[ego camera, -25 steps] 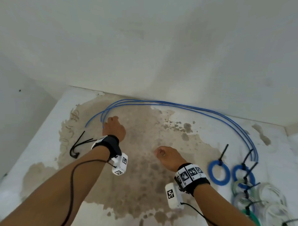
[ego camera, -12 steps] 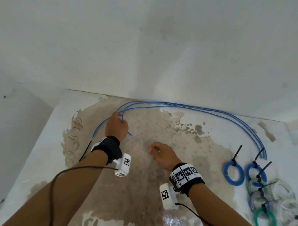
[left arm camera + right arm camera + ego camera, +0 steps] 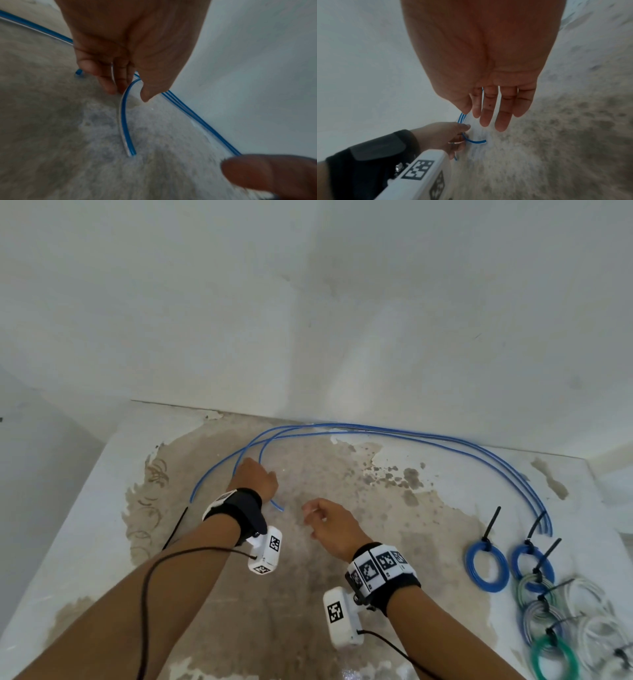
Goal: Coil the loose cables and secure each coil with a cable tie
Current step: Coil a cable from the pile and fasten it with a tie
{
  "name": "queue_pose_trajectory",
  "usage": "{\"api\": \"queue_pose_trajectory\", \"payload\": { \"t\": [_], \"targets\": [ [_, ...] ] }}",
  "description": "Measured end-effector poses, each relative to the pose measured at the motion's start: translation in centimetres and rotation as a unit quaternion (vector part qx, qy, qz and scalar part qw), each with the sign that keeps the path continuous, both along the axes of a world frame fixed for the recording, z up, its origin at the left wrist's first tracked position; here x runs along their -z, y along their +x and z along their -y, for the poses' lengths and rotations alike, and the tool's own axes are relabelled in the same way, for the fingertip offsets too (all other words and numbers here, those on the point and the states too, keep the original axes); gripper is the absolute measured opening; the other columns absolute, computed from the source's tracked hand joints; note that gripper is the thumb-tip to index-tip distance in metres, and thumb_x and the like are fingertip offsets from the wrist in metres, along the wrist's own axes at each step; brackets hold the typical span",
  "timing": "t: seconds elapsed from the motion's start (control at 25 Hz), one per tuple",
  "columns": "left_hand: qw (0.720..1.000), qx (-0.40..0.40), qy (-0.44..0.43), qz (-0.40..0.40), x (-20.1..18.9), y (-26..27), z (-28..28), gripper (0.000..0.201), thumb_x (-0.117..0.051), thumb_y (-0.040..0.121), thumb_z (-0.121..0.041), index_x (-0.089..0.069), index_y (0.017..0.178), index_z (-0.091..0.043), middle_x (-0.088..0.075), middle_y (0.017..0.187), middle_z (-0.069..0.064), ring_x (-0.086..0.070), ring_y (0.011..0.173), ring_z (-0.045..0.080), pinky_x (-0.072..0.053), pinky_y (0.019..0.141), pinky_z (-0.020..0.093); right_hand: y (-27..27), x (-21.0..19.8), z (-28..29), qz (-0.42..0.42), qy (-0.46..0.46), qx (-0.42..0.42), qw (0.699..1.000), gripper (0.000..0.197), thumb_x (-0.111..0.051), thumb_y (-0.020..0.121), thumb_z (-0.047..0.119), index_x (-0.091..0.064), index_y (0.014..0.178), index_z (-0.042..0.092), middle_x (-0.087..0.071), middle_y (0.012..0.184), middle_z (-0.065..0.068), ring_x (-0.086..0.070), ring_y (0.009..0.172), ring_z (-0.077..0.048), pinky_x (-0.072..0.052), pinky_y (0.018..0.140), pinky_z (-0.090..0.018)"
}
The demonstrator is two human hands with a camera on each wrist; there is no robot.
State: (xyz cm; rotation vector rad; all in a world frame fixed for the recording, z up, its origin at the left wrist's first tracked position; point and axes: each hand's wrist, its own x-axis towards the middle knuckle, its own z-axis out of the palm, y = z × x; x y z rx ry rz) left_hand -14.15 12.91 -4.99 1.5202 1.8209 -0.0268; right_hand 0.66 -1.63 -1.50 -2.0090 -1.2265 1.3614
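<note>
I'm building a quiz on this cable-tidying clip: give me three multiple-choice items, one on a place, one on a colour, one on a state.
1. Where do the finished coils lie? A far left; B right side; C against the wall.
2. What colour is the loose cable? A blue; B red; C black.
3. What is the right hand doing? A gripping a tie; B holding nothing, fingers relaxed; C pressing a coil.

B: the finished coils lie at the right.
A: the left hand pinches the blue loose cable.
B: the right hand hovers with nothing in it.

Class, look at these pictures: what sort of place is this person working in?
Probably a bare, worn workspace, not a tidy workshop: a stained white surface with peeling paint, plain white walls, and tied cable coils laid out beside loose blue cables.
</note>
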Motion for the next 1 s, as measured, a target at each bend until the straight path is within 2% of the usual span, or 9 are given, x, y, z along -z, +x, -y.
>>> {"api": "queue_pose_trajectory", "payload": {
  "t": [0.12, 0.28, 0.36, 0.48, 0.56, 0.64, 0.76, 0.88, 1.0],
  "targets": [
    [0.998, 0.005, 0.033, 0.055, 0.4, 0.8, 0.6, 0.024, -0.057, 0.096, -0.022, -0.055, 0.116, -0.008, -0.064, 0.113, 0.014, -0.061, 0.109, 0.036, -0.043, 0.079, 0.034, 0.6, 0.4, 0.9, 0.005, -0.007, 0.002, 1.0, 0.017, -0.049, 0.1, 0.042, -0.064, 0.104, 0.034, -0.07, 0.107, 0.005, -0.068, 0.094, -0.02, -0.054, 0.093, -0.041],
    [0.966, -0.015, 0.097, 0.24, -1.1, 2.4, 5.0, 0.024, -0.073, 0.088, -0.028, -0.054, 0.099, -0.019, -0.067, 0.089, 0.0, -0.066, 0.084, 0.022, -0.047, 0.072, 0.028, 1.0, -1.1, -0.2, -0.003, 0.05, 0.072, 0.996, 0.038, -0.042, 0.105, 0.048, -0.059, 0.132, 0.027, -0.062, 0.125, 0.009, -0.056, 0.11, -0.008, -0.039, 0.093, -0.026],
    [0.943, 0.084, 0.126, 0.296, -2.8, 3.1, 7.6, 0.024, -0.073, 0.086, -0.02, -0.056, 0.102, -0.024, -0.066, 0.09, -0.006, -0.065, 0.075, 0.011, -0.046, 0.065, 0.021, 0.7, -1.5, -1.9, -0.046, 0.067, 0.116, 0.99, 0.035, -0.043, 0.105, 0.047, -0.065, 0.122, 0.025, -0.068, 0.117, 0.008, -0.061, 0.106, -0.009, -0.044, 0.094, -0.029],
    [0.907, 0.242, 0.108, 0.327, -3.9, 3.0, 9.5, 0.031, -0.067, 0.088, -0.014, -0.06, 0.111, -0.034, -0.066, 0.102, -0.016, -0.066, 0.076, 0.009, -0.049, 0.07, 0.019, 0.9, -2.0, -3.7, -0.056, 0.094, 0.18, 0.977, 0.021, -0.049, 0.104, 0.035, -0.068, 0.102, 0.028, -0.074, 0.097, 0.007, -0.069, 0.093, -0.015, -0.056, 0.089, -0.037],
    [0.912, 0.199, 0.092, 0.347, -4.3, 2.6, 8.8, 0.029, -0.059, 0.088, -0.007, -0.063, 0.107, -0.029, -0.068, 0.105, -0.012, -0.067, 0.084, 0.015, -0.05, 0.071, 0.021, 1.6, -3.1, -3.6, -0.033, 0.137, 0.185, 0.972, 0.02, -0.046, 0.104, 0.026, -0.066, 0.106, 0.03, -0.072, 0.096, 0.009, -0.068, 0.089, -0.012, -0.054, 0.083, -0.028],
    [0.925, 0.118, 0.097, 0.347, -5.2, 3.0, 7.0, 0.041, -0.052, 0.09, 0.001, -0.055, 0.123, -0.024, -0.068, 0.108, -0.003, -0.069, 0.084, 0.021, -0.05, 0.068, 0.029, 1.9, -4.6, -2.5, -0.034, 0.202, 0.156, 0.966, 0.02, -0.047, 0.105, 0.021, -0.064, 0.11, 0.029, -0.07, 0.101, 0.01, -0.063, 0.092, -0.001, -0.045, 0.079, -0.01],
    [0.915, 0.163, 0.133, 0.343, -7.2, 4.9, 3.5, 0.064, -0.064, 0.093, -0.013, -0.036, 0.147, -0.033, -0.063, 0.111, -0.002, -0.07, 0.084, 0.016, -0.053, 0.077, 0.026, 1.3, -5.8, 0.3, -0.056, 0.312, 0.102, 0.943, 0.023, -0.051, 0.099, 0.009, -0.065, 0.099, 0.027, -0.064, 0.085, 0.016, -0.06, 0.079, -0.004, -0.045, 0.074, -0.014],
    [0.905, 0.153, 0.177, 0.356, -9.6, 7.9, 2.6, 0.021, -0.061, 0.098, -0.03, -0.06, 0.119, -0.032, -0.066, 0.105, -0.01, -0.066, 0.092, 0.007, -0.048, 0.08, 0.025, 2.4, -5.3, 2.8, -0.043, 0.312, 0.15, 0.937, 0.03, -0.048, 0.096, 0.0, -0.061, 0.089, 0.026, -0.043, 0.055, 0.012, -0.036, 0.049, -0.006, -0.032, 0.05, -0.022],
    [0.882, 0.144, 0.246, 0.374, -10.9, 9.3, 5.2, 0.011, -0.06, 0.1, -0.022, -0.06, 0.103, -0.033, -0.065, 0.105, -0.016, -0.063, 0.09, -0.003, -0.041, 0.072, 0.009, 5.0, -5.3, 4.1, -0.015, 0.263, 0.242, 0.934, 0.026, -0.051, 0.1, 0.005, -0.06, 0.098, 0.03, -0.041, 0.055, 0.008, -0.034, 0.045, -0.006, -0.032, 0.049, -0.025]
  ]
}}
